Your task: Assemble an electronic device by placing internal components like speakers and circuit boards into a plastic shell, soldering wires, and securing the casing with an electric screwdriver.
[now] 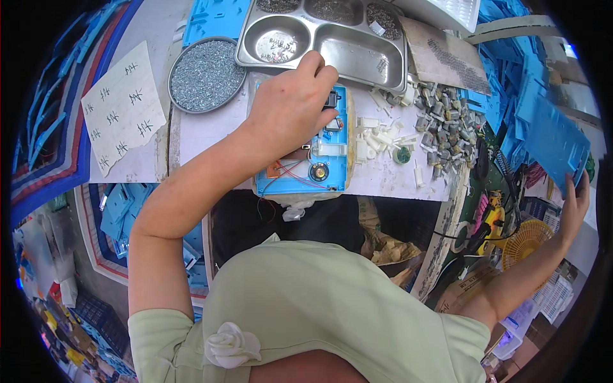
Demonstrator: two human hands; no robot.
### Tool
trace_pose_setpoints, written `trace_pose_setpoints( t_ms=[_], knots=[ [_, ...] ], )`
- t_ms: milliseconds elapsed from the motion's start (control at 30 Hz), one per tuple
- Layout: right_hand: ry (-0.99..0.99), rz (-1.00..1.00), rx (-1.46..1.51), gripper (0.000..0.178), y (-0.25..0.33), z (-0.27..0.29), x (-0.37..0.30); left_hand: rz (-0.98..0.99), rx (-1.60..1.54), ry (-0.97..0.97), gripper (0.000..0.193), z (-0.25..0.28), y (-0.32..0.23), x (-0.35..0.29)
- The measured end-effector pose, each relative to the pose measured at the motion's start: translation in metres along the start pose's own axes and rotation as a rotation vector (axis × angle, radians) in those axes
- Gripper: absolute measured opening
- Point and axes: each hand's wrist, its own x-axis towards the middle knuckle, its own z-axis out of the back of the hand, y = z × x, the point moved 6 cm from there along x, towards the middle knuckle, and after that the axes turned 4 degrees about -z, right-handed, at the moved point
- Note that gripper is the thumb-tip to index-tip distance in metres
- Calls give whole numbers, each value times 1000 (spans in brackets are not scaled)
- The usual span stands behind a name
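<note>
My left hand (288,99) reaches over a blue plastic case (338,175), with its fingers curled at the near edge of a steel compartment tray (310,37). Whatever sits between those fingertips is hidden. The case lies open-side up on the bench, with a round speaker (318,171), red wires and a white plastic piece (329,149) inside. Far to the right, my right hand (576,196) grips the lower edge of a flat blue plastic panel (554,143), which is tilted beside a heap of similar blue parts (527,83).
A round dish (170,89) of small screws stands left of the tray. Beside it lies a marked paper sheet (115,96). Loose white plastic parts (383,137) and several small motors (440,121) cover the bench's right side. A yellow basket (533,233) sits below my right hand.
</note>
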Motion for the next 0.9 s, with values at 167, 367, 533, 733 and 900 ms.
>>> trace_pose_setpoints(
  t_ms=[167, 367, 533, 733, 900],
  knots=[
    [7, -52, 780, 56, 150, -108, -90, -123, -215, -155, 48, 34, 5, -10],
    [550, -89, 1271, 55, 310, -227, -109, -257, 139, -357, 64, 65, -40, -20],
    [414, 43, 1359, 62, 343, -236, -86, 62, -632, -432, 36, 99, 11, -23],
    [630, -85, 1271, 59, 332, -268, -154, 321, -886, -275, 56, 54, 13, -53],
    [554, -29, 808, 59, 295, -272, -206, 299, -392, -37, 83, 36, -4, -73]
  ],
)
